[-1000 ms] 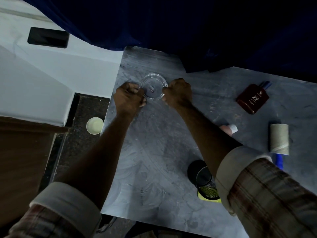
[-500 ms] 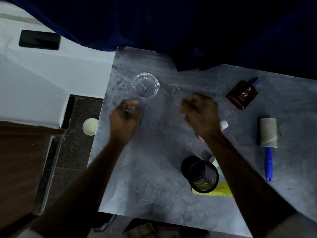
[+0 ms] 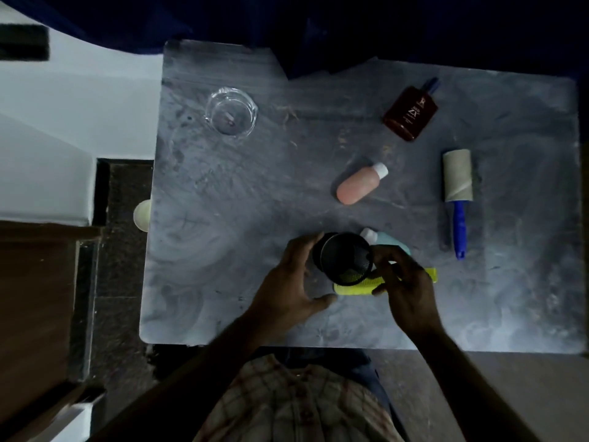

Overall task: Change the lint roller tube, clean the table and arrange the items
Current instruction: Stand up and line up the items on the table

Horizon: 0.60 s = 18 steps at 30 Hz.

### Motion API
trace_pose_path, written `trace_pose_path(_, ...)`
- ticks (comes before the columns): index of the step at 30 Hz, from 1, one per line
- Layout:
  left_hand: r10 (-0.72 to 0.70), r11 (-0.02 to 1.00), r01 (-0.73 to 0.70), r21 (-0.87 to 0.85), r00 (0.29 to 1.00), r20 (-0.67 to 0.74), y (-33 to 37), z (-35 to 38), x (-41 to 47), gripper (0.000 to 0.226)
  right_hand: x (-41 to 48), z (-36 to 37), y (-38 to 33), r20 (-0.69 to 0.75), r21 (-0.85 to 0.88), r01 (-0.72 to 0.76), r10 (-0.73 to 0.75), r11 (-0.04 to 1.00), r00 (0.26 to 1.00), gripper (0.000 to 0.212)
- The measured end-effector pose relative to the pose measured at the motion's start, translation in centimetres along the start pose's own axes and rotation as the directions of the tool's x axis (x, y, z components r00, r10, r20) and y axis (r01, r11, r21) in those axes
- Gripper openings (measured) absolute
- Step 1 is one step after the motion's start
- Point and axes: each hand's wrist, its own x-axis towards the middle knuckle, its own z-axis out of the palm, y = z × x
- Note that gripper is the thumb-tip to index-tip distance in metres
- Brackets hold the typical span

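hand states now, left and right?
Left hand: open, fingers curved beside the black mesh pen cup; contact unclear.
Right hand: open, fingers spread at the cup's other side.

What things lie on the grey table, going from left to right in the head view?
Clear glass ashtray → black mesh cup between left hand and right hand → dark brown bottle → blue-handled lint roller. Pink bottle, teal bottle and yellow comb overlap these.
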Motion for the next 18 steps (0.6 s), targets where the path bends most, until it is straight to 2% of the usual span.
trace_pose_path(4,0.081,0.994,-0.074,0.082,0.992,-0.092,1.7,0.2,1.7,0.103,-1.2,1.5,-0.8,-0.009,0.106,0.001,0.0,0.994,1.0,0.033)
trace_pose_path(9,0.034,0.999,-0.034,0.001,0.965,-0.262,1.4,-2.3,1.3,0.093,-0.3,4.0,-4.5,-0.002,0.163,0.089,-0.089,0.983,0.996,0.016)
trace_pose_path(12,-0.041,0.996,0.008,-0.086,0.916,-0.399,0.9,-5.9,1.6,0.088,1.9,6.8,-7.5,0.068,0.16,0.139,-0.151,0.977,0.986,0.023)
trace_pose_path(18,-0.123,0.992,0.079,-0.097,0.758,-0.641,-0.6,-12.1,4.6,0.087,8.5,14.0,-12.9,0.148,0.003,0.27,-0.268,0.963,0.952,0.03)
